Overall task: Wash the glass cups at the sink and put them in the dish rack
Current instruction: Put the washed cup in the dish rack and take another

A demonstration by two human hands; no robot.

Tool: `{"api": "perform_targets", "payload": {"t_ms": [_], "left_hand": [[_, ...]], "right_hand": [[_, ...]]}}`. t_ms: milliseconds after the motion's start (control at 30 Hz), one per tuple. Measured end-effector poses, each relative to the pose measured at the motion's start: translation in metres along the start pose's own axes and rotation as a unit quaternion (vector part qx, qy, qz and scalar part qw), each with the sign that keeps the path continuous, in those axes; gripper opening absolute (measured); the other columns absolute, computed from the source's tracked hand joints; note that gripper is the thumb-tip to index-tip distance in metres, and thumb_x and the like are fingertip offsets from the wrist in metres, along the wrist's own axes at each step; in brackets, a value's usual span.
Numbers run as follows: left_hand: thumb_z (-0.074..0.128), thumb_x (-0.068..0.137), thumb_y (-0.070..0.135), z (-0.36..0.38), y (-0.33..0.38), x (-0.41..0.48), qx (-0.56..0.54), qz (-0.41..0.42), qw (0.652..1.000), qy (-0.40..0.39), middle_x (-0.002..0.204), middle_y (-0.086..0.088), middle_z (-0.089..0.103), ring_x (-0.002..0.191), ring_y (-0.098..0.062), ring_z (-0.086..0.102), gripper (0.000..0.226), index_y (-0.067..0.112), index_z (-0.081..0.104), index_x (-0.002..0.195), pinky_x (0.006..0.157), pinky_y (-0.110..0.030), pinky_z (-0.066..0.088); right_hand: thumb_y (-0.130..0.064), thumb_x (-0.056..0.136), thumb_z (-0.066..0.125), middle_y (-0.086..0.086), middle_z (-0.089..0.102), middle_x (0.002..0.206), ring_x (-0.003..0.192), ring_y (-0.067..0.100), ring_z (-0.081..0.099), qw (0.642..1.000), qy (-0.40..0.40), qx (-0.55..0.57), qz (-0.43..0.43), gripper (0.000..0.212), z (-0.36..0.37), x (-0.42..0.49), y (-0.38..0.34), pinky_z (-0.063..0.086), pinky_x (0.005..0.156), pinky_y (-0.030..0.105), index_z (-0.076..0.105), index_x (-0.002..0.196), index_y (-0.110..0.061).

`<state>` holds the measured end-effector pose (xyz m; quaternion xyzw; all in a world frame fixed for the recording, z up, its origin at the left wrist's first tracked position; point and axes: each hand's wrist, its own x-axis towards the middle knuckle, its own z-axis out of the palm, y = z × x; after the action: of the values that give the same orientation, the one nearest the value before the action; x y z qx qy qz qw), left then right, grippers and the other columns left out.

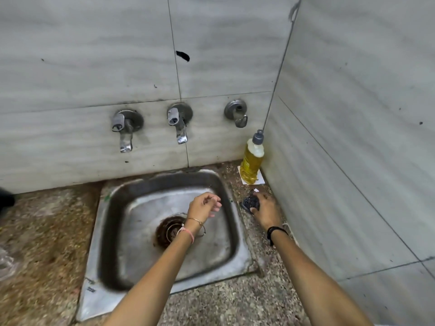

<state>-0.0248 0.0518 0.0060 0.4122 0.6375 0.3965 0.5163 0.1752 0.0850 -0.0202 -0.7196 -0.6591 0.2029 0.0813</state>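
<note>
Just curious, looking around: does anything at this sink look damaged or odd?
Yes. A black mark or chip mars the wall tile above the middle tap, and brown rust rings the sink drain. The right hand grips a dark scrubber.

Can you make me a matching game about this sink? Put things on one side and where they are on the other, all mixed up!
Things:
1. soap bottle
2. scrubber
3. drain
4. left hand

Places:
A. at the bottom of the sink
B. on the counter, gripped by the right hand
C. upright in the corner, beside the side wall
D. in the air over the sink, holding nothing

Pairs: 1-C, 2-B, 3-A, 4-D
</note>
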Motion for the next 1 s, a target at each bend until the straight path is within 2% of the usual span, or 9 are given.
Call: {"api": "perform_targets", "payload": {"t_ms": [133, 267, 400, 533, 600, 667, 733, 867, 1000], "left_hand": [[0.048, 0.097, 0.009, -0.003, -0.008, -0.002, -0.003, -0.019, 1.0, -0.006, 0.073, 0.001, 0.065, 0.056, -0.001, 0.06, 0.024, 0.018, 0.06, 0.078, 0.05, -0.014, 0.045], [0.049, 0.096, 0.008, -0.013, -0.013, -0.004, -0.008, -0.034, 0.999, -0.01, 0.075, -0.001, 0.066, 0.065, -0.012, 0.06, 0.024, 0.017, 0.061, 0.078, 0.053, -0.017, 0.046], [0.048, 0.097, 0.009, -0.025, -0.009, -0.005, -0.021, -0.04, 0.999, -0.015, 0.076, -0.002, 0.066, 0.066, -0.012, 0.06, 0.023, 0.017, 0.061, 0.079, 0.054, -0.019, 0.047], [0.049, 0.097, 0.013, -0.033, 0.002, -0.007, -0.055, -0.056, 0.997, -0.027, 0.083, -0.002, 0.065, 0.071, -0.01, 0.06, 0.017, 0.017, 0.059, 0.084, 0.059, -0.02, 0.049], [0.051, 0.097, 0.022, -0.034, 0.01, -0.011, -0.092, -0.07, 0.992, -0.042, 0.093, -0.003, 0.064, 0.082, -0.011, 0.06, 0.01, 0.019, 0.058, 0.091, 0.069, -0.024, 0.052], [0.052, 0.096, 0.034, -0.034, 0.021, -0.015, -0.142, -0.085, 0.984, -0.066, 0.1, -0.004, 0.064, 0.093, -0.015, 0.061, 0.014, 0.021, 0.058, 0.098, 0.077, -0.028, 0.053], [0.05, 0.096, 0.036, -0.033, 0.034, -0.017, -0.226, -0.095, 0.967, -0.072, 0.098, -0.005, 0.066, 0.089, -0.017, 0.064, 0.019, 0.021, 0.059, 0.102, 0.074, -0.03, 0.055], [0.045, 0.099, 0.015, -0.047, 0.053, -0.014, -0.391, -0.053, 0.919, -0.007, 0.088, -0.011, 0.067, 0.068, -0.017, 0.069, 0.015, 0.009, 0.056, 0.106, 0.057, -0.031, 0.059], [0.049, 0.097, 0.014, -0.069, 0.059, -0.005, -0.403, -0.065, 0.912, 0.049, 0.067, -0.003, 0.07, 0.058, -0.015, 0.067, 0.011, 0.011, 0.058, 0.09, 0.047, -0.027, 0.055]], "right_hand": [[-0.029, 0.087, 0.066, 0.013, 0.047, 0.139, 0.133, 0.03, 0.035, 0.998, -0.001, -0.064, -0.002, 0.054, 0.001, 0.003, 0.002, 0.03, 0.106, 0.047, 0.042, 0.136, -0.028], [-0.03, 0.076, 0.077, 0.009, 0.049, 0.126, 0.119, 0.028, 0.043, 0.998, 0.02, -0.057, -0.015, 0.051, -0.006, 0.004, -0.002, 0.034, 0.096, 0.042, 0.044, 0.115, -0.027], [-0.008, 0.075, 0.075, 0.006, 0.046, 0.11, 0.078, 0.017, 0.056, 0.999, 0.014, 0.033, -0.04, 0.047, -0.011, 0.001, -0.012, 0.045, 0.069, 0.032, 0.039, 0.098, -0.025], [-0.004, 0.076, 0.075, 0.007, 0.05, 0.104, 0.074, 0.01, 0.048, 0.981, 0.019, 0.191, -0.043, 0.036, -0.017, -0.003, -0.034, 0.034, 0.058, 0.015, 0.048, 0.095, -0.019], [-0.006, 0.072, 0.08, 0.006, 0.054, 0.095, 0.076, 0.013, 0.048, 0.954, 0.008, 0.29, -0.07, 0.036, -0.023, -0.006, -0.055, 0.036, 0.061, 0.011, 0.051, 0.092, -0.015], [-0.008, 0.071, 0.081, 0.005, 0.057, 0.092, 0.083, 0.019, 0.052, 0.923, -0.028, 0.37, -0.101, 0.037, -0.028, -0.01, -0.08, 0.045, 0.075, 0.026, 0.051, 0.09, -0.019], [-0.011, 0.073, 0.08, 0.005, 0.06, 0.094, 0.088, 0.021, 0.056, 0.904, -0.063, 0.404, -0.121, 0.036, -0.033, -0.014, -0.104, 0.048, 0.081, 0.04, 0.051, 0.09, -0.023], [-0.031, 0.072, 0.08, 0.001, 0.064, 0.105, 0.098, 0.017, 0.06, 0.921, -0.065, 0.348, -0.164, 0.033, -0.044, -0.017, -0.142, 0.051, 0.089, 0.041, 0.054, 0.091, -0.035], [-0.033, 0.081, 0.073, 0.002, 0.061, 0.107, 0.095, 0.015, 0.06, 0.954, -0.014, 0.218, -0.204, 0.026, -0.067, -0.013, -0.172, 0.051, 0.089, 0.036, 0.059, 0.1, -0.023]]}}
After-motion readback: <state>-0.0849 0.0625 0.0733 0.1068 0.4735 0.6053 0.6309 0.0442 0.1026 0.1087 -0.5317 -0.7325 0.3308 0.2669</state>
